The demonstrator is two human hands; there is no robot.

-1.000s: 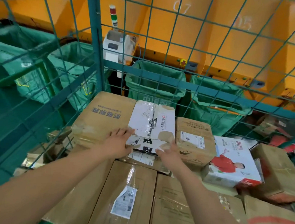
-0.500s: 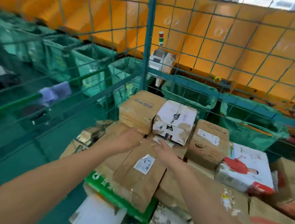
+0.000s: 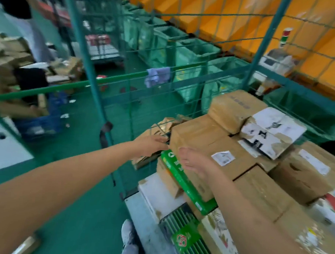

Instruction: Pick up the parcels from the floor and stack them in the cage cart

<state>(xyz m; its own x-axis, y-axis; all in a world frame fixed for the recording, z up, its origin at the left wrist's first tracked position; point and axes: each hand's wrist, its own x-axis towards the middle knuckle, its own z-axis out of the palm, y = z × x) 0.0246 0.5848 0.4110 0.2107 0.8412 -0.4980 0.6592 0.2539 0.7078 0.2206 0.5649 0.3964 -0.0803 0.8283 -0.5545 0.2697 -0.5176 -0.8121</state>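
Bare forearms, grey trousers (image 3: 127,253), grey shoe (image 3: 128,231)

A parcel sorting depot, by the look of it: taped cardboard parcels (image 3: 219,149) with shipping labels stacked in a green wire cage cart (image 3: 256,53); a row of green sack bins (image 3: 190,54) along orange chutes (image 3: 241,14); more cartons (image 3: 10,54) piled on the green floor (image 3: 83,170).

Light was bright, even and shadowless, perhaps from overhead. Motion blur smeared the whole view, worst at far left, and wide-angle distortion bent the edges.
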